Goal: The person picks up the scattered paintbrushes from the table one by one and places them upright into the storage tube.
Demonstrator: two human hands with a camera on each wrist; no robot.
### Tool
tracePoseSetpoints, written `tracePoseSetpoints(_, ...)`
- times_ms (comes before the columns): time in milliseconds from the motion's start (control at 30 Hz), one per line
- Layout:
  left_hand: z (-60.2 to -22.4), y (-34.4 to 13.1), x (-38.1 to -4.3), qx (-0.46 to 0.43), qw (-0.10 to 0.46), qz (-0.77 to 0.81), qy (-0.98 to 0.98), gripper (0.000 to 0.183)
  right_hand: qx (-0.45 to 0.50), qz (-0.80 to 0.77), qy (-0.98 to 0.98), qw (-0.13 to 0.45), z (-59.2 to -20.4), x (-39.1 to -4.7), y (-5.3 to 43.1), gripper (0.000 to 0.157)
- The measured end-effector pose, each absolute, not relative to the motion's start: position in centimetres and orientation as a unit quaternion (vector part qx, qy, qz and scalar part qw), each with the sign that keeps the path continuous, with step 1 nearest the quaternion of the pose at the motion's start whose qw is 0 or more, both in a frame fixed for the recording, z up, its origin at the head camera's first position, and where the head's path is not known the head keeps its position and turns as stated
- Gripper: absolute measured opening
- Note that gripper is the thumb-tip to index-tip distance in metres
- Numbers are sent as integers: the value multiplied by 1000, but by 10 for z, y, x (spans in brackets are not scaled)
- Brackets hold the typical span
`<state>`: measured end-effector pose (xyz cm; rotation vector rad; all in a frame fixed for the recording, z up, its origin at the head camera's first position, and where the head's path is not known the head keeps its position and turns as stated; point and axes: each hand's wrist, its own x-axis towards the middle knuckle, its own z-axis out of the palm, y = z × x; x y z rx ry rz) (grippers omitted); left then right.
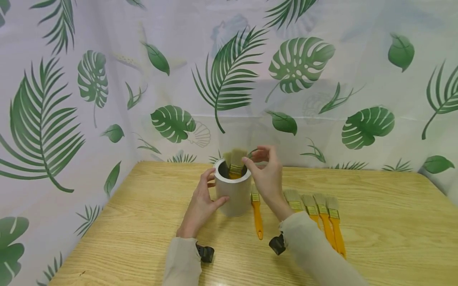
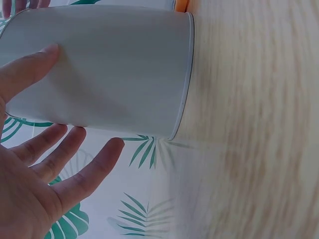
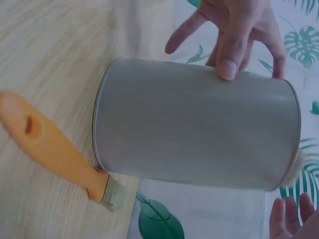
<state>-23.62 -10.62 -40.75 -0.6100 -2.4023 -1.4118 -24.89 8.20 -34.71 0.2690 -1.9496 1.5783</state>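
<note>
A grey cylindrical container (image 1: 233,198) with a white rim stands upright on the table. My left hand (image 1: 203,204) holds its left side, thumb on the front and the other fingers around the side; the left wrist view shows this grip on the container (image 2: 109,69). Paintbrushes (image 1: 237,159) stand inside, bristles up, their handles mostly hidden. Beside the bristles is my right hand (image 1: 266,172), thumb tip close to them and fingers spread apart, with nothing seen in its grasp. One orange-handled paintbrush (image 1: 257,216) lies just right of the container.
Several more orange-handled paintbrushes (image 1: 323,210) lie side by side on the right, partly behind the right sleeve (image 1: 313,242). The wooden table (image 1: 143,222) meets a leaf-patterned curtain (image 1: 247,99) at the back.
</note>
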Motion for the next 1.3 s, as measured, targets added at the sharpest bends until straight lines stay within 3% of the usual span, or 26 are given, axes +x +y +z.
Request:
tracePoseSetpoints(300, -407, -106, -237, -206, 144, -494, -832, 82, 32, 604, -749, 271, -353, -249, 107, 30)
tracePoseSetpoints(900, -409, -106, -238, -219, 156, -490, -829, 82, -20, 607, -776, 172, -353, -228, 164, 37)
tracePoseSetpoints(1300, -411, -107, -238, -215, 150, -497, -828, 82, -44, 574, -805, 147, -358, -214, 200, 40)
